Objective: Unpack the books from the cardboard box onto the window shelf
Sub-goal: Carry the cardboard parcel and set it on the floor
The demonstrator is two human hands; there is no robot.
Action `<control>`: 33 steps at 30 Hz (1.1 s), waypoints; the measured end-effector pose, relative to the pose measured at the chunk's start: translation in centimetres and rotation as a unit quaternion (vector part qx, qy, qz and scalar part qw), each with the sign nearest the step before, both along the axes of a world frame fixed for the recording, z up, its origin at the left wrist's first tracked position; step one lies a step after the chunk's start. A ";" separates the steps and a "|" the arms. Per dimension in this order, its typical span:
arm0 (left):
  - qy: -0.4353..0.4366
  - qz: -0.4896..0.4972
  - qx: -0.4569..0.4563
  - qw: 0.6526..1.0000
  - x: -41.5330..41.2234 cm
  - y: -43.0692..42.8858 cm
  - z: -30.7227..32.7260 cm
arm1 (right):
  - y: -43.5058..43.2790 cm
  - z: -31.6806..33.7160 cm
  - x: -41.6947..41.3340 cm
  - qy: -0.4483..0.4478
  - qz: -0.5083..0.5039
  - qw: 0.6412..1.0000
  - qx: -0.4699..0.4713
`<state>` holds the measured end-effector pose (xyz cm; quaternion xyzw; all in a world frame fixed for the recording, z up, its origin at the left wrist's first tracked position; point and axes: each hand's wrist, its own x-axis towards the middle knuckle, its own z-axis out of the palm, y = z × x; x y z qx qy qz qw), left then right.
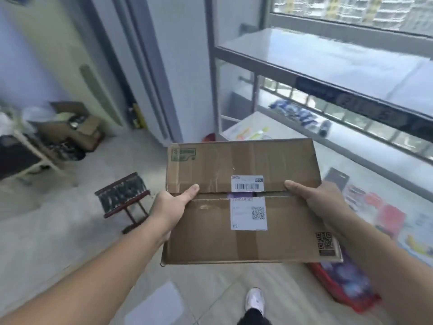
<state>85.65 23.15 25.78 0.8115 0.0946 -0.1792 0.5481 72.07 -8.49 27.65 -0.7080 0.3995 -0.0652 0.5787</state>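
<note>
The person holds a cardboard box (243, 202) out in front at about waist height, flat side up, one hand per side. That probably keeps it level w/ its weight shared while it's carried toward the window shelf (332, 57), which stands up and to the right, near but not touching the box. The shelf top looks bare from this angle.

The box flaps are down, but the centre seam gapes a little and the white shipping label (248, 202) is split across it, so the tape seems already cut. No books can be seen; they're presumably inside.

Grip: left hand (173, 205) clasps the left edge, thumb lying over the top near the seam, other fingers hidden underneath. Right hand (314, 198) does the same on the right edge, thumb pointing in along the seam. Both are closed on the box, not spread wide. Thumbs at the seam may also keep the flaps from popping up.

Below sit a small wooden stool (124, 195) to the left and a white shoe (255, 300) on the tiled floor.

Judgement: unpacking hasn't begun; the box likely needs setting down first.
</note>
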 end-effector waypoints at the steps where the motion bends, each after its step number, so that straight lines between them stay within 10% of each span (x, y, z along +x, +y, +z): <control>1: -0.004 0.026 0.013 1.000 1.0 1.2 -0.3 | 0.5 -0.2 2.7 0.001 0.025 1.000 0.000; 15: 0.026 0.333 0.039 0.942 11.2 15.6 -2.5 | 13.9 -2.9 33.2 0.037 0.326 0.945 0.009; 33: 0.083 0.331 0.073 0.937 40.0 37.2 -7.5 | 35.7 -9.5 63.7 0.103 0.357 0.928 0.028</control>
